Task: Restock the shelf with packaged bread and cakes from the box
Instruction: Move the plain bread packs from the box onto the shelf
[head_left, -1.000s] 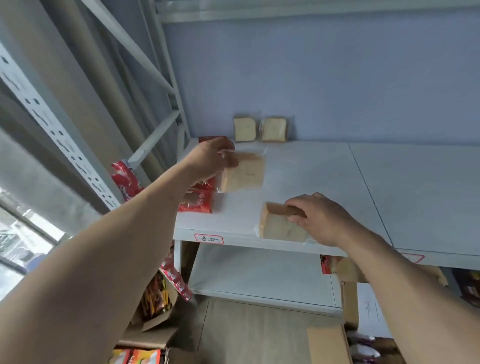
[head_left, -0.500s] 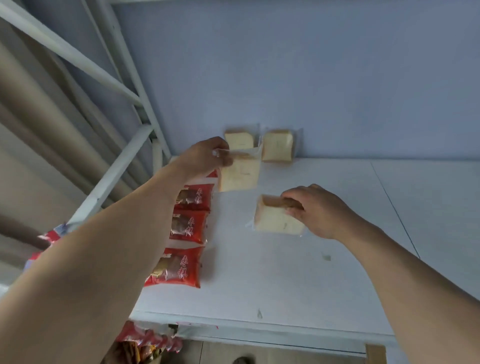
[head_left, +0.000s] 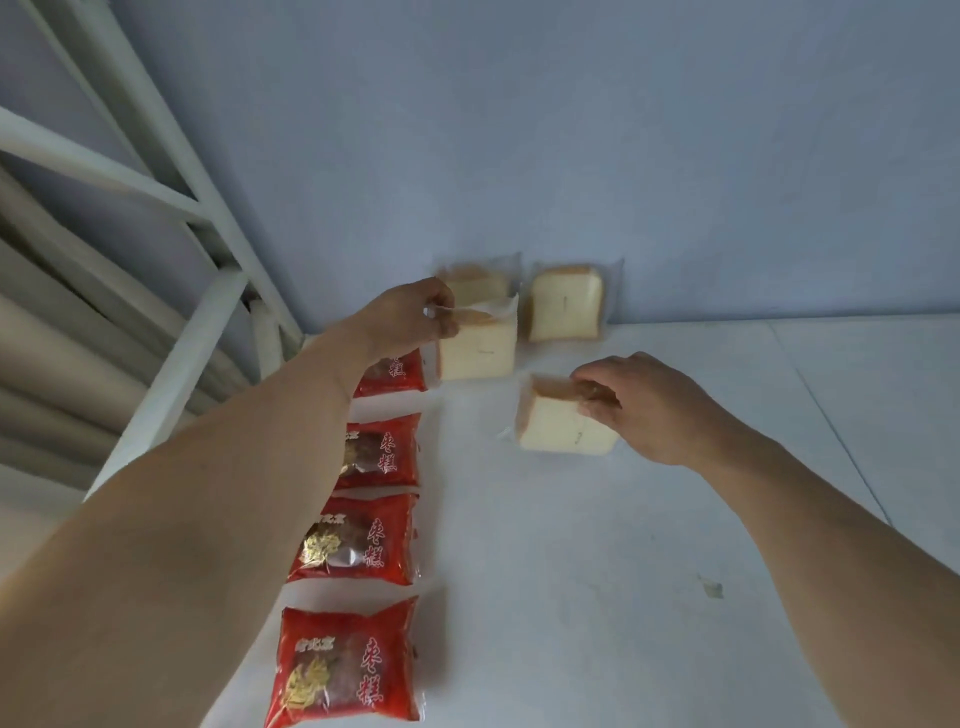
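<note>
From the head camera, I see my left hand (head_left: 410, 319) up near the back of the white shelf (head_left: 597, 571). Its fingers pinch the clear wrapper at the top of a bread pack (head_left: 478, 348). I think the pack hangs from that pinch, just in front of a bread pack at the wall (head_left: 480, 283), but I cannot tell if its bottom touches the shelf. A second bread pack at the wall (head_left: 566, 304) stands upright next to it.

My right hand (head_left: 639, 405) has its fingers curled over the top of another bread pack (head_left: 561, 423). This one looks to sit on the shelf, in front of the wall packs and a bit to the right.

Down the left side lies a row of red cake packs (head_left: 363, 535), flat on the shelf, partly hidden by my left arm. I cannot see the box at all.

Here is what could go wrong. The wrapper is thin and slippery, so the left pack could slide out of my pinch and fall flat. If I push it back too hard, it could knock over the pack behind it. Bread is soft, so a tight squeeze with my right hand could squash it. My left arm passes right over the red packs, so it could bump them out of line.
</note>
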